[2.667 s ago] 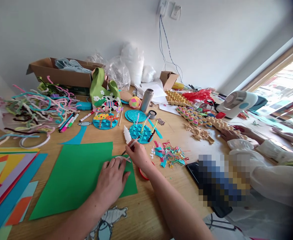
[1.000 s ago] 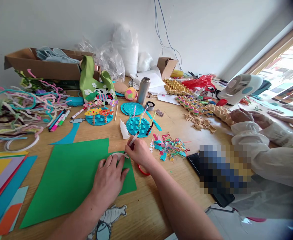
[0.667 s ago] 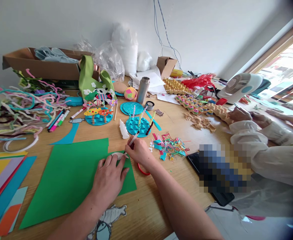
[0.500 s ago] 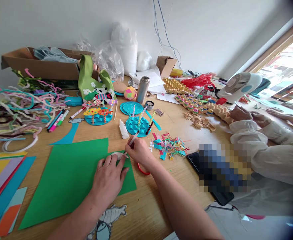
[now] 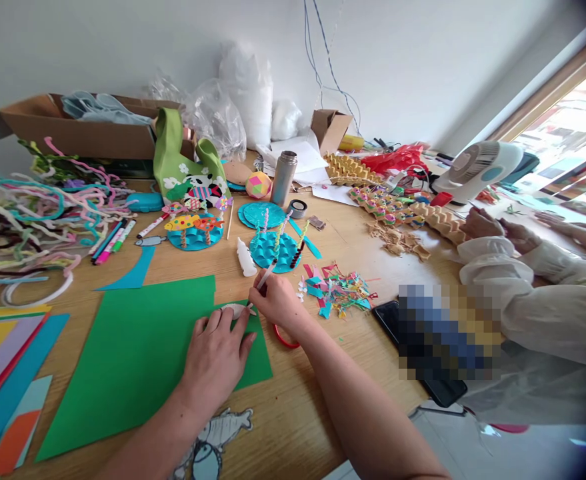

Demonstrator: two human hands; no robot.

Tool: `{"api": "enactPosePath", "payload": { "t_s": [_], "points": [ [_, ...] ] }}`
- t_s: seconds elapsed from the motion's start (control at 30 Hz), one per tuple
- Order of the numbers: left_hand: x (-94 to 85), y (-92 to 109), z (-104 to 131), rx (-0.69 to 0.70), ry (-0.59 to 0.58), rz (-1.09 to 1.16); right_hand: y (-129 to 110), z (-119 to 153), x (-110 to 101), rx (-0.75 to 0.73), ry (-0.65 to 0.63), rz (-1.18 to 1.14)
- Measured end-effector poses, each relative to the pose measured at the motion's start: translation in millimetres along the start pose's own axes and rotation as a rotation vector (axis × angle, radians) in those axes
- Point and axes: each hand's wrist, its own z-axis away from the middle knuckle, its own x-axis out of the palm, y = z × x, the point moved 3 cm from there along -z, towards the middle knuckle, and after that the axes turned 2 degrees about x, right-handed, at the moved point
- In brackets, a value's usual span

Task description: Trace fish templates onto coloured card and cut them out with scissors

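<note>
On a green paper sheet [image 5: 133,360], my left hand [image 5: 217,353] lies with its fingers stretched out, pressing down a small white paper cut-out [image 5: 233,309]. Much of that cut-out is hidden under the fingers. My right hand [image 5: 280,300] grips a slim white pen [image 5: 267,273], its tip down at the cut-out's right end. Beside the right wrist, partly covered, is a red loop-shaped handle [image 5: 285,337]. Grey paper fish cut-outs [image 5: 227,427] lie on the table below my left forearm.
Beyond my hands stand a white glue bottle [image 5: 245,257], a blue craft base [image 5: 275,251] and a metal flask [image 5: 283,179]. Paper scraps [image 5: 340,290] and a phone [image 5: 443,390] lie to the right. Coloured sheets [image 5: 13,360] are at left; another person's hands [image 5: 493,223] rest far right.
The view has shifted slightly. The pen tip has moved a little at the cut-out's edge; my left hand stays in place on the paper.
</note>
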Motion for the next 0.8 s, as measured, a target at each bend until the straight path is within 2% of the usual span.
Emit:
{"api": "enactPosePath", "payload": {
  "t_s": [0.5, 0.8],
  "points": [
    [-1.2, 0.4, -0.3, 0.001, -0.010, -0.012, 3.0, -1.8, -3.0, 0.028, 0.045, 0.037],
    [-1.7, 0.7, -1.3, -0.006, -0.028, -0.009, 3.6, -1.6, -3.0, 0.045, 0.026, 0.098]
  ]
}}
